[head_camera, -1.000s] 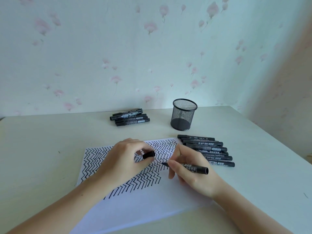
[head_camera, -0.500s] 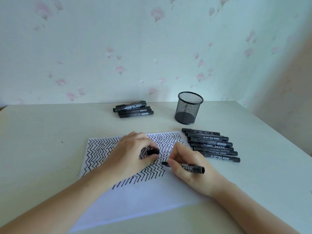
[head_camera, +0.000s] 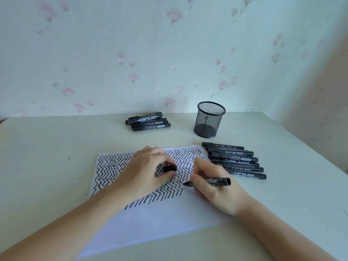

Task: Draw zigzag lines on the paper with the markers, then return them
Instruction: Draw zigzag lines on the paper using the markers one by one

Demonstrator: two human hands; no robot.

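Two hands are in view: the left hand and the right hand. One uncapped marker lies in the right hand's fingers, and one cap sits at the left hand's fingertips. One sheet of paper lies under both hands. Just beyond the right hand's fingers lies one row of markers, seven as far as can be counted. Well beyond the left hand's fingertips lies a second pile of markers, about five, the overlap making the count unsure. One mesh cup stands beyond the right fingers.
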